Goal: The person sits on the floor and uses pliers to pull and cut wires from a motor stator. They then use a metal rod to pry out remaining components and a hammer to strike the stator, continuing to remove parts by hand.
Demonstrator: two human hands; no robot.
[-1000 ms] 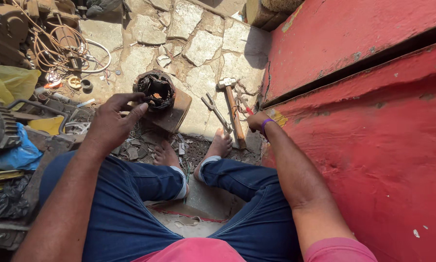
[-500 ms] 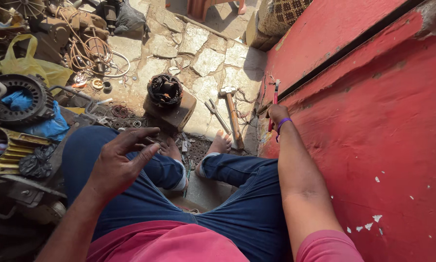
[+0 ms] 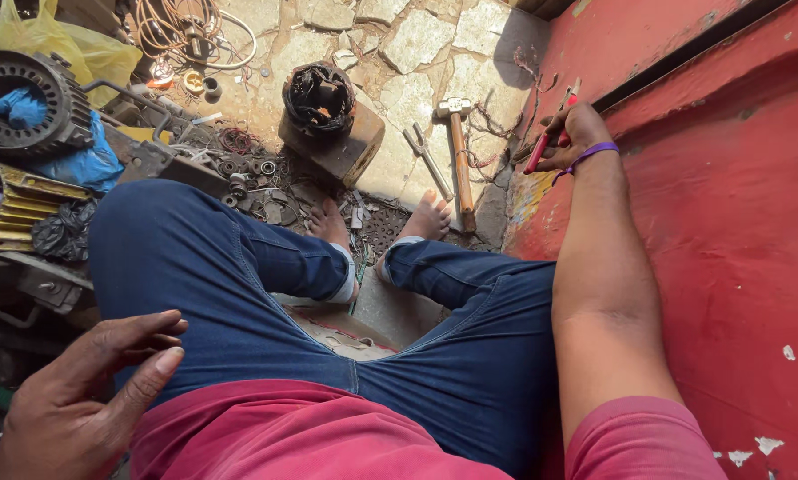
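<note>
Stone floor lies under us, with a red metal wall (image 3: 737, 222) on our right side. We sit with our legs in blue jeans (image 3: 239, 276) stretched out and our bare feet near the junk.

Our right hand (image 3: 577, 133) is up by the red wall, closed around red-handled pliers (image 3: 546, 142). A purple band (image 3: 594, 153) sits on that wrist. A second ago this hand was down low by the hammer; now it is higher and the pliers are clearly in it.

Our left hand (image 3: 88, 400) is open, fingers apart, holding nothing, close to our left thigh. A second ago it was touching the motor coil; now it has come all the way back to us. So the coil sits alone.

That motor coil (image 3: 321, 93) is black and round, and it rests on a wooden block (image 3: 346, 147) on the floor, well apart from both hands. A hammer (image 3: 457, 151) lies just beside the block, near our right foot. A black motor housing (image 3: 26, 102) and a yellow bag (image 3: 79, 44) sit far on the left
</note>
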